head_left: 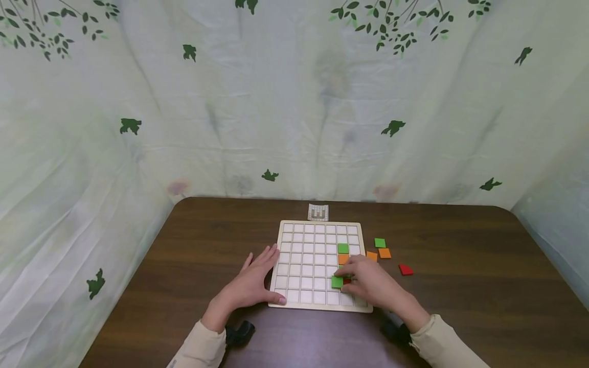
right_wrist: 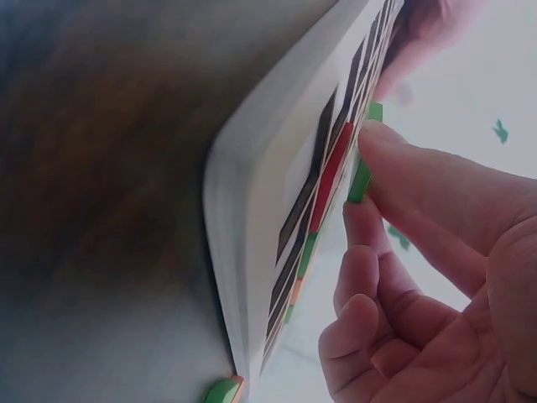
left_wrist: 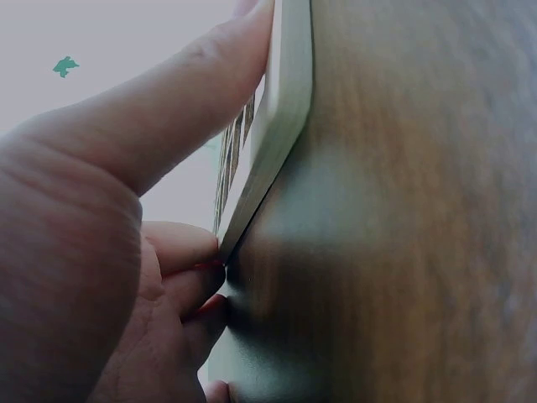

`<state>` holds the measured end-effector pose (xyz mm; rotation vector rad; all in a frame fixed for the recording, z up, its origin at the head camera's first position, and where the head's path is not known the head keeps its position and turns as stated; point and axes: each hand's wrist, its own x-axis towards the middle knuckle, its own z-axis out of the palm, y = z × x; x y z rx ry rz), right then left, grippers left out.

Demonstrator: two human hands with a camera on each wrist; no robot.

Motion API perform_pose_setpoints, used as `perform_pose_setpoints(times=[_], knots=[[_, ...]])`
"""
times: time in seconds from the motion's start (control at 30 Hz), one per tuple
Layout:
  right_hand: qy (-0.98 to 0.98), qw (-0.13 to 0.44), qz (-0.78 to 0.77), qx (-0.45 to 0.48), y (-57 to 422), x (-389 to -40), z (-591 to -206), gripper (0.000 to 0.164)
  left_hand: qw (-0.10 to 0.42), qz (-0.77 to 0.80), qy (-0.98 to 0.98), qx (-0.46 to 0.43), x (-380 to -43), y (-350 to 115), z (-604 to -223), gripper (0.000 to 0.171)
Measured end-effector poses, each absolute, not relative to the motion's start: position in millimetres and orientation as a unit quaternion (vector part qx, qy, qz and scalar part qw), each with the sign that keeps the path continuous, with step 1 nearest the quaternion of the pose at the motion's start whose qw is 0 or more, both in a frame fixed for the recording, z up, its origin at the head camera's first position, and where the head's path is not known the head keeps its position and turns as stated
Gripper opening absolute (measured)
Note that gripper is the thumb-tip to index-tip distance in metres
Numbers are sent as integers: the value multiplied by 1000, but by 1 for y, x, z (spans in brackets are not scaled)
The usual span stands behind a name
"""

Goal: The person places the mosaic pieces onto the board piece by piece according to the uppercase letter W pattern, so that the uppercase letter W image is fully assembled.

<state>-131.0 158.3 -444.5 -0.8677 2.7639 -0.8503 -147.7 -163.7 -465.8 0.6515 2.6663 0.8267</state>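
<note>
My right hand (head_left: 372, 283) pinches a green square tile (right_wrist: 361, 180) between thumb and fingers, just above the lower right of a white grid board (head_left: 301, 301). Beneath that tile a red tile (right_wrist: 332, 176) lies in the grid. Farther up the same column are a green tile (head_left: 342, 248) and an orange tile (head_left: 343, 259); part of another green one shows beside my fingers. At the board's left edge rests my left hand (head_left: 250, 281), its thumb on the near left corner and its fingers extended along the side.
Right of the board lie a loose green tile (head_left: 379, 243), orange tiles (head_left: 384, 253) and a red piece (head_left: 406, 270). A small printed card (head_left: 318, 212) lies behind the board on the brown table (head_left: 221, 220). A leaf-patterned curtain (head_left: 294, 128) hangs behind the table.
</note>
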Motion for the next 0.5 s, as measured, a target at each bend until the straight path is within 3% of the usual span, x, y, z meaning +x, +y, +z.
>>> perform_pose_setpoints(times=[0.5], knots=[[917,64,-262,-293,152,-134,-447,25,135,284,921,229,-148,-165,-467,117]])
